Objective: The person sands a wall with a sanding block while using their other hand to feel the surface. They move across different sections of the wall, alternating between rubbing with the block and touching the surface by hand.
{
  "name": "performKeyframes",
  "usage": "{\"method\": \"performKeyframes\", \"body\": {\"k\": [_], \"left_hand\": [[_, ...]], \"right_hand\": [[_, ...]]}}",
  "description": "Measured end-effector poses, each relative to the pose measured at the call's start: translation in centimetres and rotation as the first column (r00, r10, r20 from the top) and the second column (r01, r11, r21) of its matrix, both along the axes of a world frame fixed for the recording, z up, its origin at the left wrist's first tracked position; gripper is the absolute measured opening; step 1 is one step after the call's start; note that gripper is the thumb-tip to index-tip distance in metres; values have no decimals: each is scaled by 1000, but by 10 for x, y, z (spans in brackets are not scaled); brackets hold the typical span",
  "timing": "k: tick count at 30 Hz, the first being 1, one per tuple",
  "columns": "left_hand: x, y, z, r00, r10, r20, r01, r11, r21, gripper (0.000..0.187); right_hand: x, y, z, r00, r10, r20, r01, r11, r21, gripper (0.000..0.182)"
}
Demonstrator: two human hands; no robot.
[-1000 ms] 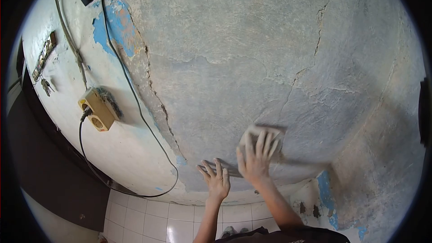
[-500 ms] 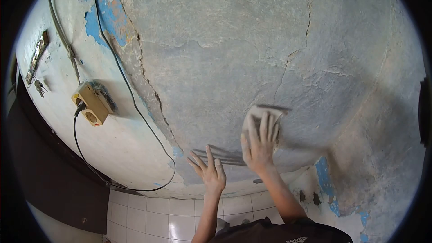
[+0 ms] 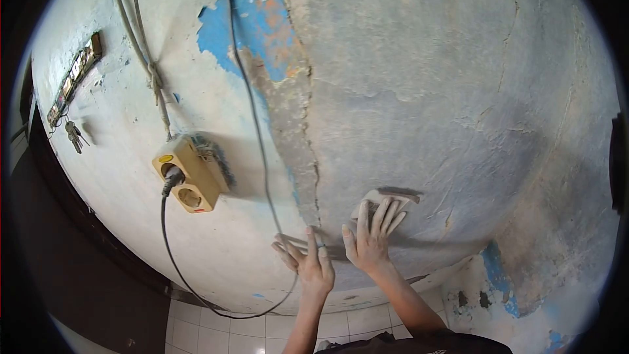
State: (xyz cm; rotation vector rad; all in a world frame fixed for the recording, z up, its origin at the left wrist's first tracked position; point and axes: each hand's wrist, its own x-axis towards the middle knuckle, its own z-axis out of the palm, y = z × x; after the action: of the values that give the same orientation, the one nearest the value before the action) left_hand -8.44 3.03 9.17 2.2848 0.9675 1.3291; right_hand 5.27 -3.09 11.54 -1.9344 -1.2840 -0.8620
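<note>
My right hand [image 3: 371, 247] holds a pale sheet that looks like sandpaper [image 3: 377, 195] against the grey plaster wall [image 3: 419, 151]. Its fingers lie over the sheet, slightly apart, and the sheet's upper edge shows beyond the fingertips. To the left, my left hand [image 3: 315, 270] rests at the wall with fingers spread and no tool in it. Its fingertips are right at the lower end of a long vertical crack [image 3: 312, 144], where the grey plaster meets the white paint. The hanging black cable [image 3: 257, 134] passes close by my left hand's fingers.
At left a cream socket block [image 3: 203, 183] sticks out from the wall with a black plug [image 3: 172, 177] in it. Keys [image 3: 75, 136] hang below a narrow rack [image 3: 75, 78]. Blue paint [image 3: 219, 29] shows through higher up. White floor tiles [image 3: 246, 337] lie below.
The view has swung left, so the socket and crack appear farther right. Along the wall, both hands have moved left toward the crack, the right one bringing the sandpaper and sitting lower.
</note>
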Motion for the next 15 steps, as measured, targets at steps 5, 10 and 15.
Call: {"method": "performKeyframes", "body": {"k": [5, 10, 15], "left_hand": [[-7, 6, -18, 991, -95, -91, 88, 994, -70, 54], [-20, 21, -49, 969, -162, -189, 156, 987, -46, 54], [-22, 28, -60, 965, -191, -180, 199, 979, 31, 52]], "right_hand": [[-25, 26, -99, 998, -16, 53, 17, 999, -33, 64], [-40, 18, -103, 996, -17, -90, 19, 1000, 14, 52], [-31, 18, -15, 979, -75, -189, 109, 978, 175, 56]]}}
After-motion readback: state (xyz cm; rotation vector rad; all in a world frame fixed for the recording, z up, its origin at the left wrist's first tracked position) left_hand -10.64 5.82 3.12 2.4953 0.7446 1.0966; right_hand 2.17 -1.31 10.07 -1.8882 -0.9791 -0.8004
